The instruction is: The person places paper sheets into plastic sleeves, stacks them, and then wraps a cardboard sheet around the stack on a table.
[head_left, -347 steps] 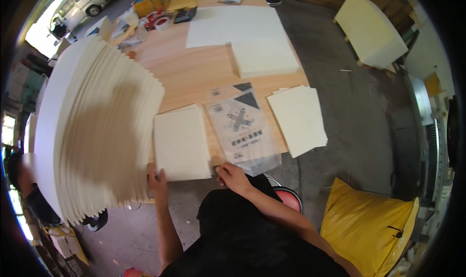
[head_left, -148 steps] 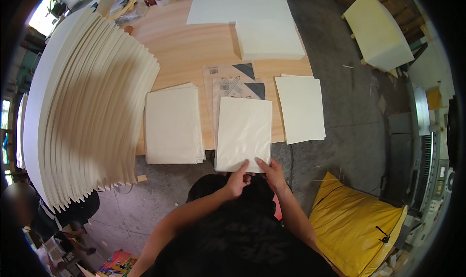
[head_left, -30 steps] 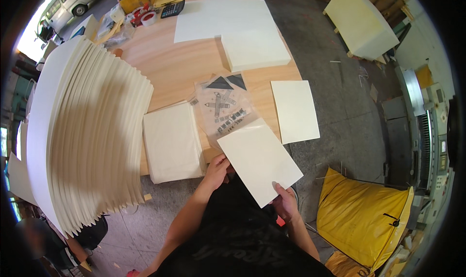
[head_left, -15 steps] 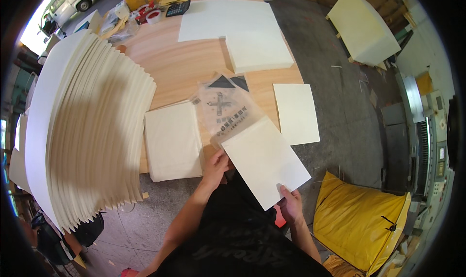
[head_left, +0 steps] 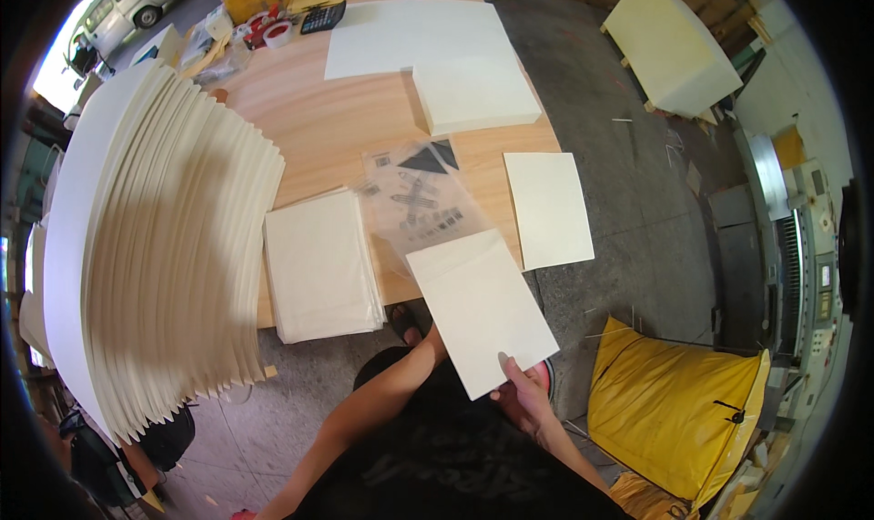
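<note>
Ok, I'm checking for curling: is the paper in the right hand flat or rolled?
Flat: the white paper shows straight edges, four corners.

Left forearm (head_left: 369, 402) is angled inward, left hand (head_left: 437, 342) mostly hidden; right hand (head_left: 524, 394) is held thumb (head_left: 511, 367) uppermost, fingers (head_left: 512, 407) curled beneath.

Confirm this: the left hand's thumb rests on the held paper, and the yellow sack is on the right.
Wrong hand: the head view shows the right hand's thumb on the held paper; the yellow sack is on the right.
</note>
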Demonstrator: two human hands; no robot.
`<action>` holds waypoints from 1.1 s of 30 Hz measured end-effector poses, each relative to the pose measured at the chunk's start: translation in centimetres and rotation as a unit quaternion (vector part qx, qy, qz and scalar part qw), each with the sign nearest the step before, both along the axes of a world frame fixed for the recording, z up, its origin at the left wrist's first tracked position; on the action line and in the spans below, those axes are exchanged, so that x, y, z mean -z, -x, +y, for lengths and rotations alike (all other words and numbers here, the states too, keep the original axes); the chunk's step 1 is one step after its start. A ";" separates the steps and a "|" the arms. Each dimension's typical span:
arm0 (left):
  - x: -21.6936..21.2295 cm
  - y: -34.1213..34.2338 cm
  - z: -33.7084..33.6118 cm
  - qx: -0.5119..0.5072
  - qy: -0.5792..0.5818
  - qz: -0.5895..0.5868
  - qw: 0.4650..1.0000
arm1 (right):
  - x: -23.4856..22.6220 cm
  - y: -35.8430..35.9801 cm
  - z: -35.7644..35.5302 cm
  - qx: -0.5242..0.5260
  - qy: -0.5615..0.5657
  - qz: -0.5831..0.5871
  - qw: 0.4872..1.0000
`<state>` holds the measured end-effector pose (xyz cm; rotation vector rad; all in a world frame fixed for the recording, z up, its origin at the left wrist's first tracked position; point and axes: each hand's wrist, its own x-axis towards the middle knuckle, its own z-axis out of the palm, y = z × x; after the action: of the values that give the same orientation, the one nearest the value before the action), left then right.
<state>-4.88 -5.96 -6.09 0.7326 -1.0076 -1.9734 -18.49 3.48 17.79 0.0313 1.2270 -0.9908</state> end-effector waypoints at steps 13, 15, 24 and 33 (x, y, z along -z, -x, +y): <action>-11.8 -3.3 -1.9 -0.134 -0.225 -0.040 0.964 | 3.1 -2.8 -1.8 0.031 0.015 -0.017 0.999; -9.8 -3.0 -2.4 -0.145 -0.177 -0.053 0.972 | 2.0 -2.5 -1.2 0.029 0.015 -0.020 0.999; -6.0 -1.2 -1.1 -0.127 -0.174 0.119 0.969 | 1.3 -2.3 -1.5 0.015 0.024 -0.036 0.999; -1.5 -4.5 3.5 -0.075 -0.233 -0.022 0.969 | 6.7 -3.0 -4.9 -0.057 -0.040 -0.042 0.997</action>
<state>-0.36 -2.51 -4.56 1.0777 -0.4908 -2.0857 -15.50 -1.44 11.13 0.0642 1.1771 -0.8332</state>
